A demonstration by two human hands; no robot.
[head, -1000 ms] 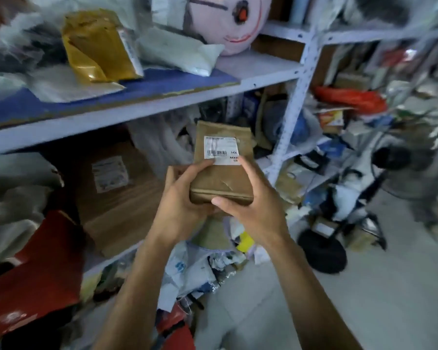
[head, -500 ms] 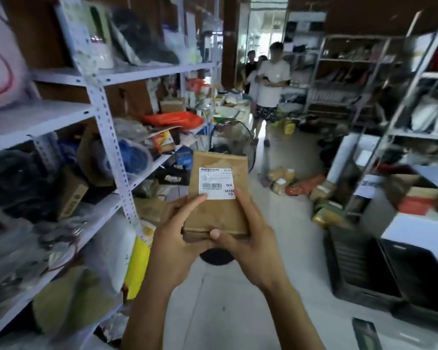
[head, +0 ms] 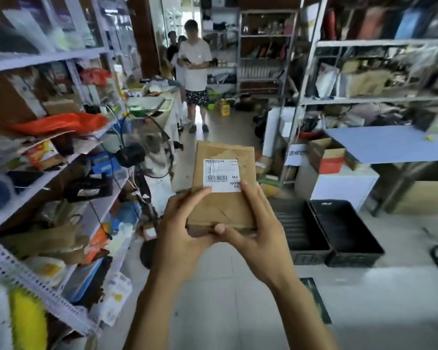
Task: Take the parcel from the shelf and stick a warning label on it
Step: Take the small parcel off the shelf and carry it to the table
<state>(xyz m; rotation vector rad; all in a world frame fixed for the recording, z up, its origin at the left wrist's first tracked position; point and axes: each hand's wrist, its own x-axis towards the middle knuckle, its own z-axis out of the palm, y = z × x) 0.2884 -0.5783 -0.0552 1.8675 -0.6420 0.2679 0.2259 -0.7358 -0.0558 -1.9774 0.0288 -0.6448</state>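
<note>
A small brown cardboard parcel (head: pixel 225 200) is held up in the middle of the view, its top face towards me. A white shipping label with a barcode (head: pixel 221 175) is stuck on that face. My left hand (head: pixel 182 233) grips the parcel's left and lower edge, thumb resting by the label's corner. My right hand (head: pixel 258 233) holds the right side, thumb across the lower edge. No warning label is visible in the frame.
A packed metal shelf (head: pixel 51 173) runs along the left, a standing fan (head: pixel 144 152) beside it. Two black crates (head: pixel 339 233) sit on the floor at the right, under a blue table (head: pixel 390 147). People (head: pixel 195 72) stand down the aisle ahead.
The view has swung from the left shelf to the aisle, with the parcel carried along in both hands. The grip on it is unchanged.
</note>
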